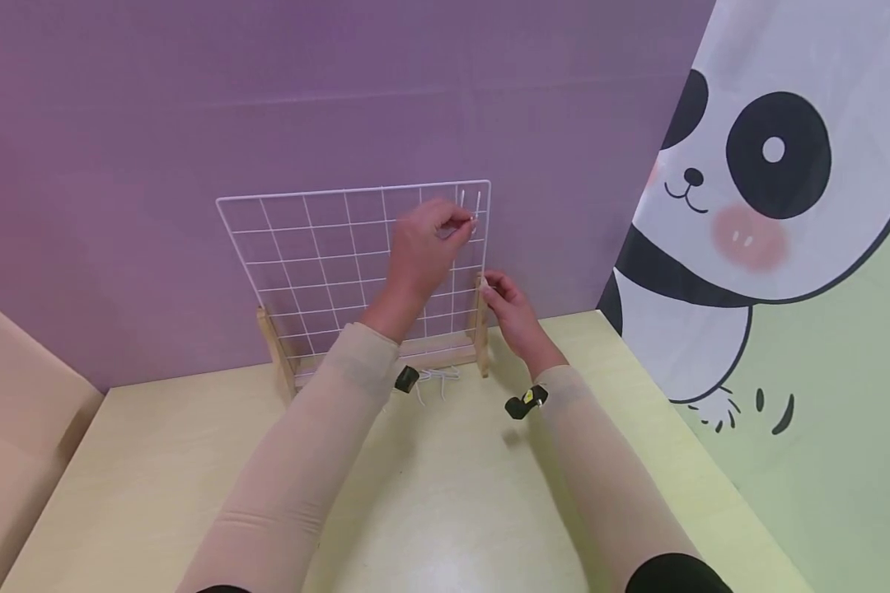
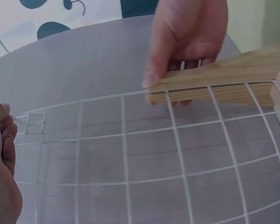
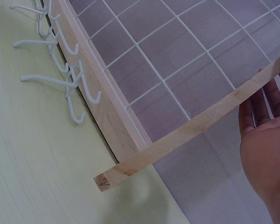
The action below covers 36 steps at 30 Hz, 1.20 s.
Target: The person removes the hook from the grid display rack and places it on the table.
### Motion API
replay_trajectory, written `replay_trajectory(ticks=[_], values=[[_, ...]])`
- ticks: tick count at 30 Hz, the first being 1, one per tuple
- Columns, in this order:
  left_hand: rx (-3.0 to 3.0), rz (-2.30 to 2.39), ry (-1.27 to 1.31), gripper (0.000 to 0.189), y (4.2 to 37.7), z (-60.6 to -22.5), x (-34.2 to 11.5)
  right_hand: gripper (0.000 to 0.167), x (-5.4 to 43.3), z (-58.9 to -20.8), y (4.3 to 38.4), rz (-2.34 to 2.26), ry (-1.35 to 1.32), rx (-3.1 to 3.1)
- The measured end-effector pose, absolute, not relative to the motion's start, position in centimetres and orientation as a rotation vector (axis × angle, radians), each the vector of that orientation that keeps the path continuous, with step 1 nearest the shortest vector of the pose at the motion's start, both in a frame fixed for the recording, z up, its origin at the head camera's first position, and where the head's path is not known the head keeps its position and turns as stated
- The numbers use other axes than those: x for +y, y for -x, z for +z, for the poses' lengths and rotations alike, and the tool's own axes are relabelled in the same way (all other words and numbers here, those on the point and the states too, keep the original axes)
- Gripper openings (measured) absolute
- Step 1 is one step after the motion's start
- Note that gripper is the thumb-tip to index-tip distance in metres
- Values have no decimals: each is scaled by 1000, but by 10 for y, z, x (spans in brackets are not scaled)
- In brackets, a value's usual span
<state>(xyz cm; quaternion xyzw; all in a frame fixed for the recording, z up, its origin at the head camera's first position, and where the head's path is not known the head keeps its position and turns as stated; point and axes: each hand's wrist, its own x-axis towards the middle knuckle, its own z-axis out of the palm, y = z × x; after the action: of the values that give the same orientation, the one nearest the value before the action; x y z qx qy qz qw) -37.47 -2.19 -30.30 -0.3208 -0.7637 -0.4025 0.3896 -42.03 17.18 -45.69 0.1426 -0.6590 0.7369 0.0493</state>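
Note:
A white wire grid panel (image 1: 326,247) stands upright in a wooden stand (image 1: 482,329) on the table. Near the panel's top right corner, my left hand (image 1: 424,243) pinches a small white wire hook (image 2: 36,122) between thumb and fingers. The hook lies against the grid wires; whether it is hooked on them I cannot tell. My right hand (image 1: 515,313) grips the top of the stand's right wooden post (image 3: 196,122), thumb on one side and fingers on the other. Thin white pieces show between the right fingers in the left wrist view, their kind unclear.
Several white double wire hooks (image 3: 46,42) lie on the pale wooden table (image 1: 430,494) in front of the stand's base bar. A purple wall (image 1: 326,82) rises behind the panel. Panda artwork (image 1: 771,189) covers the wall at right.

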Motion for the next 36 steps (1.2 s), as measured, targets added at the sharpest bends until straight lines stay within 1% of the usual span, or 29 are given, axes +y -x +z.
replay_trajectory(ticks=[4, 9, 13, 18, 28, 36], values=[[-1909, -1013, 838, 8, 370, -298, -23, 28, 173, -457, 423, 2251, -430, -2012], [-1916, -997, 869, 5, 363, -298, -26, 32, 176, -457, 424, 2245, -428, -2031], [-1970, -1009, 884, 5, 354, -305, -30, 34, 177, -458, 425, 2264, -430, -2014], [-2001, -1152, 826, 2, 344, -316, -38, 33, 176, -459, 425, 2251, -447, -2027], [-2146, -1310, 769, 4, 322, -335, -68, 36, 174, -458, 425, 2233, -417, -2054], [-2245, -1327, 724, 4, 314, -356, -94, 28, 173, -456, 422, 2266, -437, -1988]])
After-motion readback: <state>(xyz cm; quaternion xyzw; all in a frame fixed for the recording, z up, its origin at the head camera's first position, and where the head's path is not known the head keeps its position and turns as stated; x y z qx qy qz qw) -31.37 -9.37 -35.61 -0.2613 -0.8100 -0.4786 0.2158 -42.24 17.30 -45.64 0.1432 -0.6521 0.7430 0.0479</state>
